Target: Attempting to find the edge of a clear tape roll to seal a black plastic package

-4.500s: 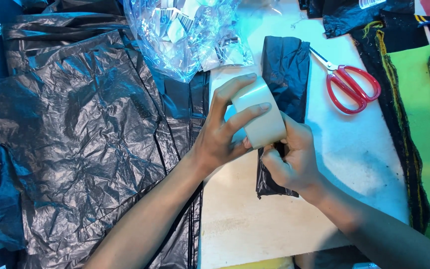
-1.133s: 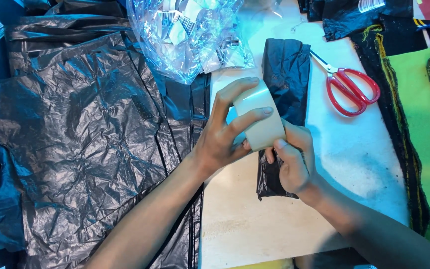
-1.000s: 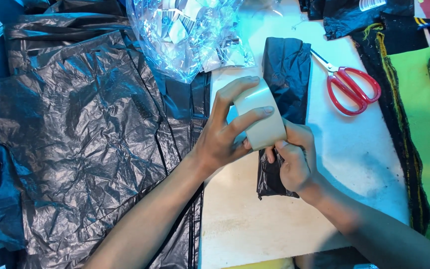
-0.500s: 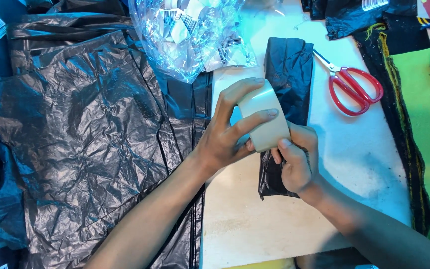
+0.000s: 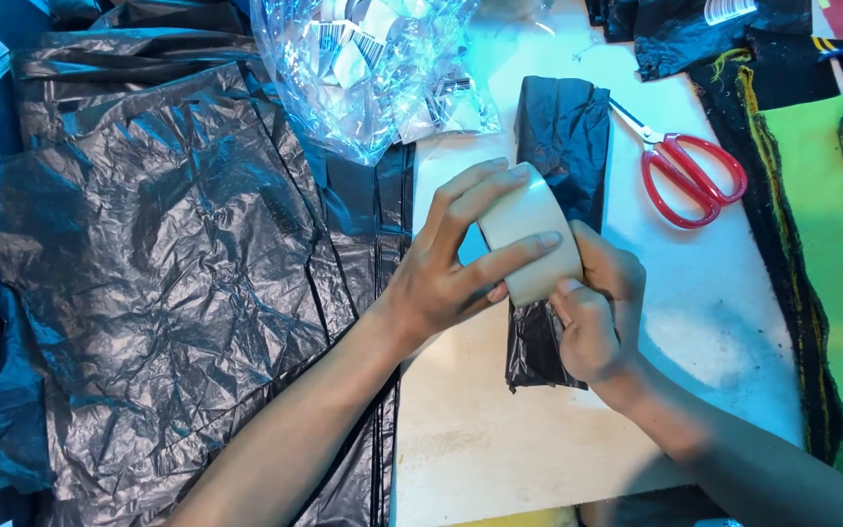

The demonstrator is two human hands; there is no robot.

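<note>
Left hand (image 5: 441, 283) clamps the tape roll (image 5: 531, 244) while right hand (image 5: 597, 317), fingers curled, picks its edge at 5 o'clock: keep roll steady, peel slowly over the folded black bag (image 5: 558, 146).

Wide pale tape roll (image 5: 531, 237) held above a folded black bag (image 5: 555, 185).

Both bare forearms are entering from the bottom edge and angling up toward frame centre, converging there. Left hand (image 5: 451, 278) is showing its back to the camera, wrist straight, fingers spread and curling rightward in a wide grip, thumb tucked out of sight. Right hand (image 5: 597, 317) is sitting just right of and slightly below it, touching the left fingertips, knuckles bent, fingers pinching inward in a tight grip, thumb tip pressing upward.
</note>
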